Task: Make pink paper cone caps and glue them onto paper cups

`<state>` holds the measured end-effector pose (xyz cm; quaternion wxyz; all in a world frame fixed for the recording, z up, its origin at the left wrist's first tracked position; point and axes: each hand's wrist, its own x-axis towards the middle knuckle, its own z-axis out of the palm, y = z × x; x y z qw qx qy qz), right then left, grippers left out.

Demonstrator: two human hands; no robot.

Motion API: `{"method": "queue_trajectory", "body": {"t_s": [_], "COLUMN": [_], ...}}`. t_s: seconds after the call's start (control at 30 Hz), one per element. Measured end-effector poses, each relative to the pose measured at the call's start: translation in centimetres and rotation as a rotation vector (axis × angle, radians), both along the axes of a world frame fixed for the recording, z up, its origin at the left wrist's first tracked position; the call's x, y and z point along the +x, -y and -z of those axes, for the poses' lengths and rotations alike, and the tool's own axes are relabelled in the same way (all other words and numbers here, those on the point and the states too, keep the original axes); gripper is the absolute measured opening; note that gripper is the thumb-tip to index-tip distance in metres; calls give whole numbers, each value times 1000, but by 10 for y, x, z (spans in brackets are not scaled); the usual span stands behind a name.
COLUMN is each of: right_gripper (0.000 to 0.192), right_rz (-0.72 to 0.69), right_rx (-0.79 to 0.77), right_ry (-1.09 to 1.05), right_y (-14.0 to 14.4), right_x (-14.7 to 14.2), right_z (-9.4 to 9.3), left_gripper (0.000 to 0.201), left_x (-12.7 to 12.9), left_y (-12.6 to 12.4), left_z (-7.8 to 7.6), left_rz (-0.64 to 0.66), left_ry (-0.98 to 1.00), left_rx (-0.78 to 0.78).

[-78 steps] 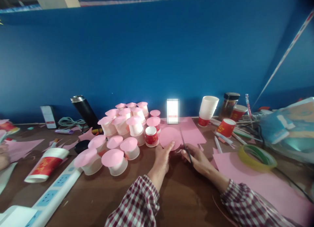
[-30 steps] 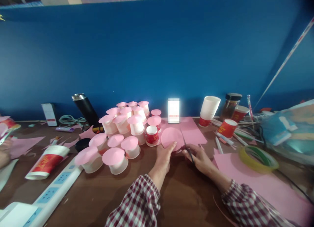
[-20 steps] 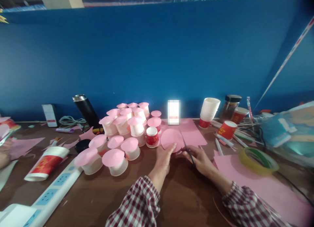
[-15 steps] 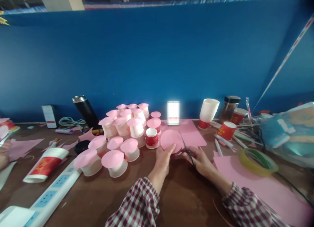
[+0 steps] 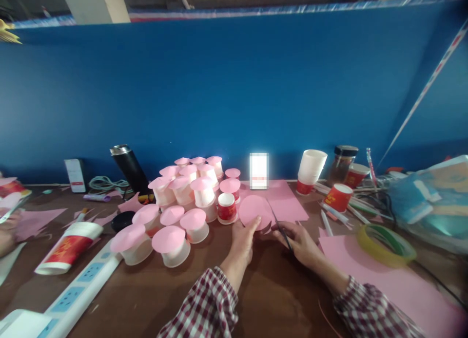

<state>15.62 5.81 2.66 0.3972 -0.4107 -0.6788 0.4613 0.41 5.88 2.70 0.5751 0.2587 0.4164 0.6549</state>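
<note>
Left of the left hand (image 5: 242,240), pink-capped cups (image 5: 171,243) crowd the bench (image 5: 139,289). Its grip pinches the near edge of a pink paper disc (image 5: 255,210), which fans out just beyond the fingertips. Right of that, the right hand (image 5: 298,238) is closed around scissors (image 5: 280,226), blades at the disc's right edge.

The paper disc (image 5: 254,210) lies on the counter (image 5: 146,299) between the capped cups (image 5: 183,201) to its left and the scissors (image 5: 281,227) to its right. The tape roll (image 5: 386,238) sits far right, the power strip (image 5: 78,284) near left.
</note>
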Motion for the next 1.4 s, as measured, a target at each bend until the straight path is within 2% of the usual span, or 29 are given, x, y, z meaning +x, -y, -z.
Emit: {"method": "queue_trajectory", "body": {"t_s": [0.3,0.53,0.87,1.2,1.4], "right_gripper": [37,38,35,34,35], "right_rz": [40,44,37,29,20], "right_rx": [-27,-29,-50,-81,-110], "right_ry": [3,17,33,24,-4], "right_y": [-2,2,2,3,2], "right_x": [-1,-1,-1,1,-1], "right_z": [4,-3,-3,1,1], "left_gripper": [45,46,41,43,43], "left_x": [0,0,-4,-5,-6], "left_y": [1,1,-2,-6,-9], "left_z": [-4,-7,2,5,9], "left_rz": [0,-7,17,-78,-72], "left_ry": [35,28,-16,17,-22], "left_rx": [-5,-18,20,-34,4]}}
